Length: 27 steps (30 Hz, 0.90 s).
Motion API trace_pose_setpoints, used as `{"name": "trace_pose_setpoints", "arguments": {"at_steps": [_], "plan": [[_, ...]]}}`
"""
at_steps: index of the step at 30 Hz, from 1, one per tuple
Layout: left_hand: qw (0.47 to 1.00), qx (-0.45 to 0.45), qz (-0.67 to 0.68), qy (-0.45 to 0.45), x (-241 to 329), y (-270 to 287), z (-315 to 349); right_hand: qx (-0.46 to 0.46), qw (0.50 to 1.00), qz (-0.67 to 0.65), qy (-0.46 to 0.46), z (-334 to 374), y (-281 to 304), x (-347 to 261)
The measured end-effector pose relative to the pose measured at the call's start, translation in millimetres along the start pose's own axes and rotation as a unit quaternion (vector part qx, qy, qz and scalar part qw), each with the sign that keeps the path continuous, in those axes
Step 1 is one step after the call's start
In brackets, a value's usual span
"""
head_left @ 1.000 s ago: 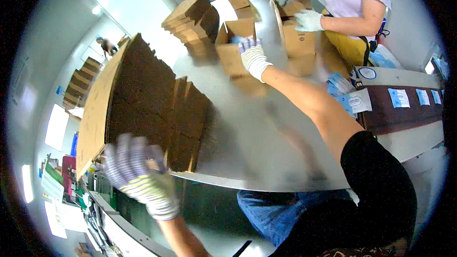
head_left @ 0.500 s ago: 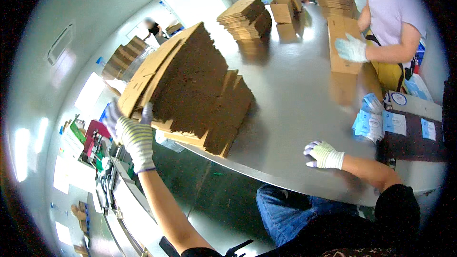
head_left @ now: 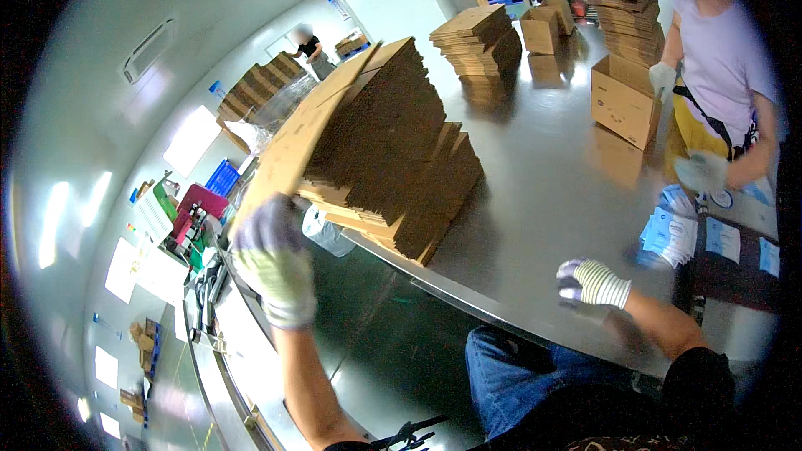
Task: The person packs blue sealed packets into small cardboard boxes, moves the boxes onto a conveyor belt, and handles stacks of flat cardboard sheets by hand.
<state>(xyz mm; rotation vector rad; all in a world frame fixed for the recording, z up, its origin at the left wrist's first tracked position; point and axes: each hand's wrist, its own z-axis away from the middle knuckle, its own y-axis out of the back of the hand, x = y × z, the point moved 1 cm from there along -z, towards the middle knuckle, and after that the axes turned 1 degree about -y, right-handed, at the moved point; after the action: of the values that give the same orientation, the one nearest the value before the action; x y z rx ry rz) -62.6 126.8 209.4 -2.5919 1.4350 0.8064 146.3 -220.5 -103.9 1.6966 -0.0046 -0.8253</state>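
My left hand [head_left: 274, 263], in a striped glove with purple fingers, is closed on the near edge of a flattened cardboard box [head_left: 288, 146]. This top sheet is tilted up from a tall stack of flattened cardboard boxes [head_left: 380, 134] at the table's left edge. The glove is slightly blurred, and its fingertips are partly hidden. My right hand [head_left: 591, 282], gloved alike, rests on the metal table [head_left: 535, 225] near its front edge. Its fingers are loosely bent, thumb apart, with nothing in them.
Across the table at right, a co-worker [head_left: 718, 58] in gloves has one hand on an open cardboard box [head_left: 625, 100]. Blue-and-white packets [head_left: 668, 234] lie by a dark conveyor belt [head_left: 731, 271]. More flattened-box stacks [head_left: 476, 42] stand farther back. A plastic bag [head_left: 326, 234] hangs below the left stack.
My left hand has closed on the top flattened box and lifted its edge off the stack. The co-worker's box now stands opened, and one of their hands has moved toward the packets.
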Motion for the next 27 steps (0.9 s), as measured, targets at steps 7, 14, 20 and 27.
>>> {"name": "trace_pose_setpoints", "arguments": {"at_steps": [7,14,20,27], "plan": [[0.866,0.031,0.445,-0.226,139.8,109.1,-6.8,0.514,0.780,-0.353,0.052,-5.6,71.7,169.4],[0.738,-0.110,0.626,0.227,157.1,49.5,45.2,0.520,0.775,-0.349,0.083,49.3,154.2,183.7],[0.544,-0.096,0.638,0.536,174.6,-18.1,94.3,0.417,0.854,-0.303,0.074,36.5,133.7,-2.4],[0.783,-0.017,0.406,0.471,166.4,-0.6,98.3,0.385,0.888,-0.248,0.035,26.0,134.7,-62.4]]}}
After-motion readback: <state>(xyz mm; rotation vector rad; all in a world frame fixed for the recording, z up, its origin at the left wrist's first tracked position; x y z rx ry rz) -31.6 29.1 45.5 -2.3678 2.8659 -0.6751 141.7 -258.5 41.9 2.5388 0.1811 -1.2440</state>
